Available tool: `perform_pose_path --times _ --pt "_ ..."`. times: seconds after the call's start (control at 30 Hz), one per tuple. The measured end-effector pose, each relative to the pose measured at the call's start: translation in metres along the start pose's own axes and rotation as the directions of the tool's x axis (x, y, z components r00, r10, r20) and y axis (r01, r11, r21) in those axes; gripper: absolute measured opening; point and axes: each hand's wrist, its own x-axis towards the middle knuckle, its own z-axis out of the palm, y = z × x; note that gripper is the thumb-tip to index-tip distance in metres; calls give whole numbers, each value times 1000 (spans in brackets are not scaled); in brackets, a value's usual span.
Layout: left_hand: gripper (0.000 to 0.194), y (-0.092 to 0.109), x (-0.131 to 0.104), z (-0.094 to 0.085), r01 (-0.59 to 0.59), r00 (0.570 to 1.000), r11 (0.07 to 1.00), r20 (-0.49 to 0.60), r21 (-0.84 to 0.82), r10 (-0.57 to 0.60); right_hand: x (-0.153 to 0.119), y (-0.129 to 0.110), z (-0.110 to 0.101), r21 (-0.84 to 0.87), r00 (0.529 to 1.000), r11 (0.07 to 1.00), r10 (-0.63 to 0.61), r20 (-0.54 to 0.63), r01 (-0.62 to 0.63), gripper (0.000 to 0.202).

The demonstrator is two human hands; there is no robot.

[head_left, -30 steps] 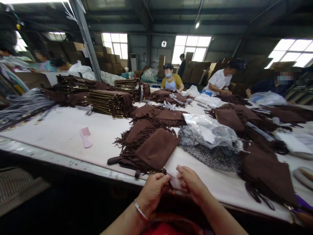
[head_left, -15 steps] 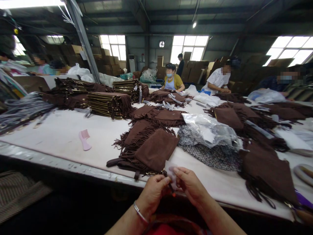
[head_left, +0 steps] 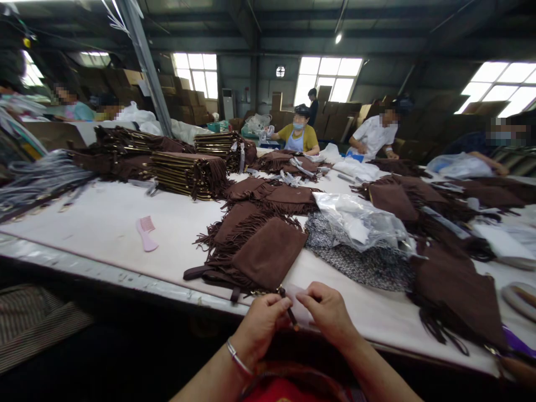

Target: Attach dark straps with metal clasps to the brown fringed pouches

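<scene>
In the head view, the fingers of the left hand [head_left: 263,319] pinch a dark brown zipper pull [head_left: 292,317] at the near edge of the tabletop [head_left: 100,223]. The right hand [head_left: 330,311] is just beside; its fingers are narrow together and, as far as I can see, hold a translucent plastic film [head_left: 298,292]. The pull is joined by a small metal clasp [head_left: 281,290] to the near corner of the brown fringed pouch [head_left: 270,251], which lies on the tabletop.

The film could slip out or wrinkle, I judge, because it looks thin and slippery. Too strong a tug on the pull could also drag the pouch over the edge.

The long axis of the pull goes from the clasp downward and slightly to the right, so its free end points toward the person. A pink comb [head_left: 146,234] lies well apart, on the left.
</scene>
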Motion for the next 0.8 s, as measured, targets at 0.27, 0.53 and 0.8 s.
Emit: perform_pose_path --times 0.27,0.53,0.8 --pt "32 18 -1 1 -21 1000 1000 -13 -5 21 -6 1 5 75 999 996 48 2 -48 31" --pt "35 1 2 -2 -28 999 999 21 39 27 -2 2 18 109 996 990 91 22 -93 37" --pt "36 -4 5 -11 -50 999 995 13 90 49 -2 3 19 152 997 987 50 65 -60 36"
